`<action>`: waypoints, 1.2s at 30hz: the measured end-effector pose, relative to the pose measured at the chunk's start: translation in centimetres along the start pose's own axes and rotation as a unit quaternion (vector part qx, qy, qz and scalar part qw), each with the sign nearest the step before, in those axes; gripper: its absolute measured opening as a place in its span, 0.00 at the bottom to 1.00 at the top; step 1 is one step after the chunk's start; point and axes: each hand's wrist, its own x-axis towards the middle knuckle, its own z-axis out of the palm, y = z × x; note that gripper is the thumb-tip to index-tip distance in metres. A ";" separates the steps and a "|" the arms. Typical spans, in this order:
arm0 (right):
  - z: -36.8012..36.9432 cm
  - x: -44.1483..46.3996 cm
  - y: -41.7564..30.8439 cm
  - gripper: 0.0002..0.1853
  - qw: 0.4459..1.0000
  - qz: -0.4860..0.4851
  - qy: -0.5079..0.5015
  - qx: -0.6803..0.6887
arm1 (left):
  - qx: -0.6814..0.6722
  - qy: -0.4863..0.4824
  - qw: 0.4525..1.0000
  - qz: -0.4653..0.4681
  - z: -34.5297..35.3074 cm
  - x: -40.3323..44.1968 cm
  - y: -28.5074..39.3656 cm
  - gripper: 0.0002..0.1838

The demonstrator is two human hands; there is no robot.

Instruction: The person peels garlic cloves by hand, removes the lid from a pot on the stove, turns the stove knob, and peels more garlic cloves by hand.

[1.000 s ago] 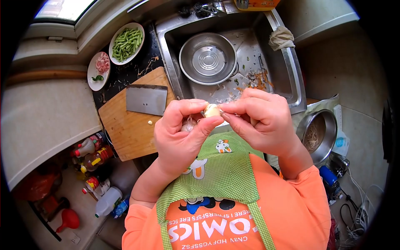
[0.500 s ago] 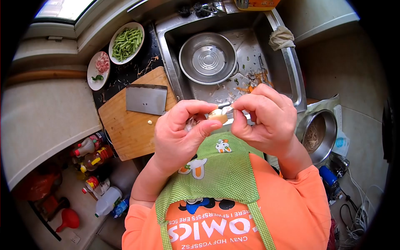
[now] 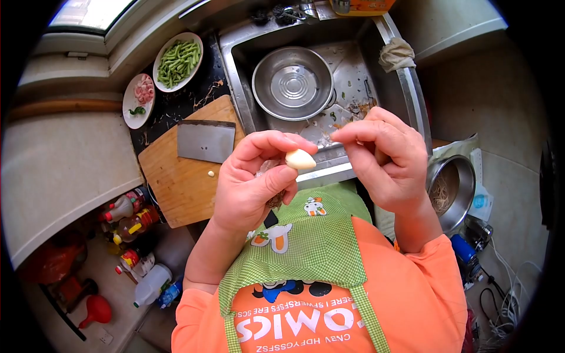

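Between the thumb and fingertips of my left hand (image 3: pixel 253 170) is a smooth, pale peeled garlic clove (image 3: pixel 301 159), held over the front edge of the sink. Papery garlic skin (image 3: pixel 268 167) and a darker piece lie in the same palm, mostly hidden by the fingers. My right hand (image 3: pixel 388 159) hovers just to the right of the clove, not touching it. Its thumb and forefinger are apart, the other fingers curled and partly hidden. On the wooden cutting board (image 3: pixel 176 191) are a cleaver (image 3: pixel 206 141) and a small garlic piece (image 3: pixel 211 173).
A steel basin (image 3: pixel 293 82) sits in the sink (image 3: pixel 241 76) among vegetable scraps. Cut green beans (image 3: pixel 179 62) fill one plate; sliced pink meat (image 3: pixel 144 89) and green pepper lie on another. At right stands a steel bowl (image 3: pixel 471 188); bottles (image 3: pixel 138 223) crowd the lower left.
The skin strip that my right fingers were pulling has come away from the clove. My right hand has moved slightly off and its fingers have parted. The clove now shows bare and white.
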 end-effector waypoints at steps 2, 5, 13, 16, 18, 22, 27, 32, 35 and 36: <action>0.2 0.1 -0.1 0.10 0.997 0.049 -0.040 0.037 | 0.012 0.006 1.000 0.002 0.0 0.1 -0.2 0.13; 2.4 -1.0 0.5 0.22 0.924 0.242 -0.082 0.285 | 0.246 0.019 0.962 0.119 0.0 0.5 -0.8 0.13; 5.2 -1.9 3.0 0.24 0.680 0.453 0.013 0.576 | 0.261 0.055 0.959 0.098 0.7 1.1 -0.8 0.25; 4.1 -2.0 4.1 0.19 0.735 0.374 -0.013 0.566 | -0.088 0.080 0.993 -0.001 -0.3 1.0 -0.8 0.26; 3.0 -1.5 3.1 0.12 0.743 0.363 -0.016 0.562 | -0.082 0.088 0.992 -0.029 -0.3 0.8 -0.7 0.24; 2.6 -1.4 2.5 0.05 0.829 0.337 -0.004 0.446 | 0.037 0.098 0.995 0.003 0.3 1.1 -1.1 0.26; 2.9 -1.5 2.3 0.09 0.972 0.139 0.003 0.189 | 0.153 0.060 0.985 0.059 0.2 0.9 -1.2 0.29; 2.9 -0.9 1.3 0.13 0.992 0.112 -0.008 0.053 | 0.337 0.029 0.929 0.151 -0.1 0.8 -1.6 0.26; 2.8 -0.8 1.1 0.13 0.990 0.132 0.005 0.041 | 0.446 0.022 0.869 0.214 0.2 0.9 -1.5 0.25; 2.5 -0.8 1.2 0.13 0.990 0.137 -0.021 0.038 | 0.446 0.022 0.869 0.213 0.3 0.9 -1.4 0.25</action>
